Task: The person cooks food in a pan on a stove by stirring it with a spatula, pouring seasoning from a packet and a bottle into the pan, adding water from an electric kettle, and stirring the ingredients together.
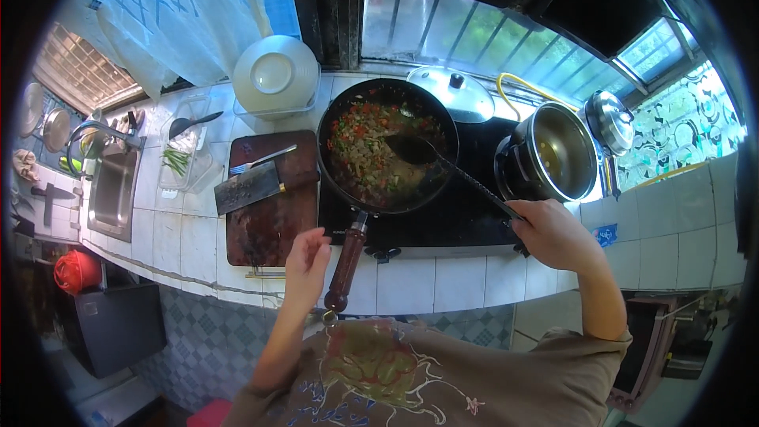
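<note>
My right hand [557, 234] grips the handle of a black cooking spatula [415, 150], whose blade lies in the food inside a black frying pan [453, 142]. Chopped food [362, 148] with red and green bits covers mostly the pan's left side; brownish liquid shows at the right. The pan stands on a black glass gas stove [474, 213], its dark red handle [348, 261] pointing towards me. My left hand [308, 261] is raised just left of that handle, fingers loosely curled, holding nothing. Further left, a cleaver [249, 188] and a fork [267, 158] rest on a brown cutting board [273, 237].
A steel pot [563, 151] with liquid stands right of the pan. A glass lid [453, 93] lies behind it. At the left are stacked bowls [276, 74], a plastic tray [201, 169] with cut green stalks [175, 160] and a sink [112, 190]. A yellow hose [528, 86] runs behind the stove.
</note>
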A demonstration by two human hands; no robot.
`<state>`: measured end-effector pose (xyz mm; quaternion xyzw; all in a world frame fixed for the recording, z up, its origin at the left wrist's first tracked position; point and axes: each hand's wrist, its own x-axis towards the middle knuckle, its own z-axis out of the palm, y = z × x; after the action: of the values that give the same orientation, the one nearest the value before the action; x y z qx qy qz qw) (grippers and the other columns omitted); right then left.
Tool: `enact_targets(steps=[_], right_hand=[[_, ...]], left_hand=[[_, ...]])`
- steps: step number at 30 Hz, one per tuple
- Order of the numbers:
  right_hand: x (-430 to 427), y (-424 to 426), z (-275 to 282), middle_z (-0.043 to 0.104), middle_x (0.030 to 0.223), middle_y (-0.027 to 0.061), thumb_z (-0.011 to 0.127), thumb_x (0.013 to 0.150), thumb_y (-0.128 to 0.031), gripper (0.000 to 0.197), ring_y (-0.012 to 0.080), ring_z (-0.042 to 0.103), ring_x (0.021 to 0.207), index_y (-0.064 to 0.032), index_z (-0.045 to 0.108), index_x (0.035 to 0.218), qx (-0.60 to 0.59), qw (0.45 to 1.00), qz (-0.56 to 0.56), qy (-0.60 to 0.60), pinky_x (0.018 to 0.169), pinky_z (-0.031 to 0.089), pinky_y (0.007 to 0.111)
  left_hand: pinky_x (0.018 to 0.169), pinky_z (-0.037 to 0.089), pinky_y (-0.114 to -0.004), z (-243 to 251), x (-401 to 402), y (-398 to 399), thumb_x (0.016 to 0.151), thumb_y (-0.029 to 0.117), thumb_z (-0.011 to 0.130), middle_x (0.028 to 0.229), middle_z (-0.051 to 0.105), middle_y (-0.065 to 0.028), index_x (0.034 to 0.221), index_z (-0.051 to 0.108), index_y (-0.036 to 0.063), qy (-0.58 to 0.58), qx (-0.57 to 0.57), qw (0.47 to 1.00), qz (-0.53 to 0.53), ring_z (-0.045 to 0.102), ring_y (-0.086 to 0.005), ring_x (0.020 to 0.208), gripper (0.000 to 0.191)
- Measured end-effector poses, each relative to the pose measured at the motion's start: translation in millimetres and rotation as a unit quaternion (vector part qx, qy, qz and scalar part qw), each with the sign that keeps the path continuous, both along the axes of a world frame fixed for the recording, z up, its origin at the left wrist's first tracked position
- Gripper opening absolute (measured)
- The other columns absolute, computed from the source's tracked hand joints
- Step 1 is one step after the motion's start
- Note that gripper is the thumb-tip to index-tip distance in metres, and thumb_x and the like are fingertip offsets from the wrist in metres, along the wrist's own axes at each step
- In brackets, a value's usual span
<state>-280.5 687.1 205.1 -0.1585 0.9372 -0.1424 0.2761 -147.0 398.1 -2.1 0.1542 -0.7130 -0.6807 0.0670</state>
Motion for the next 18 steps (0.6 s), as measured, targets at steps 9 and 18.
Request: enact_targets(steps=[9, 18], right_hand=[[-21.3, -2.5, -21.1, 0.052, 0.059, 0.0113, 0.046, 0.084, -0.007, 0.020, 0.0183, 0.048, 0.050, 0.0028, 0.056, 0.099, -0.055, 0.990, -0.031, -0.130, 0.050, 0.039, 0.031], [-37.6, 9.3, -57.7, 0.051, 0.059, 0.0025, 0.044, 0.085, -0.005, 0.026, 0.0064, 0.041, 0.040, 0.0020, 0.056, 0.107, -0.149, 0.927, -0.154, -0.308, 0.035, 0.032, 0.022]], left_hand=[[0.077, 0.043, -0.024, 12.5, 14.7, 8.8, 0.088, 0.008, 0.049, 0.098, 0.052, -0.0063, 0.110, 0.044, 0.0020, -0.073, 0.076, 0.994, 0.003, 0.051, -0.0117, 0.087, 0.024], [0.076, 0.043, -0.023, 22.8, 7.6, 14.5, 0.088, 0.010, 0.049, 0.100, 0.051, -0.0067, 0.112, 0.042, 0.0019, -0.093, 0.068, 0.993, -0.019, 0.051, -0.0115, 0.085, 0.025]])
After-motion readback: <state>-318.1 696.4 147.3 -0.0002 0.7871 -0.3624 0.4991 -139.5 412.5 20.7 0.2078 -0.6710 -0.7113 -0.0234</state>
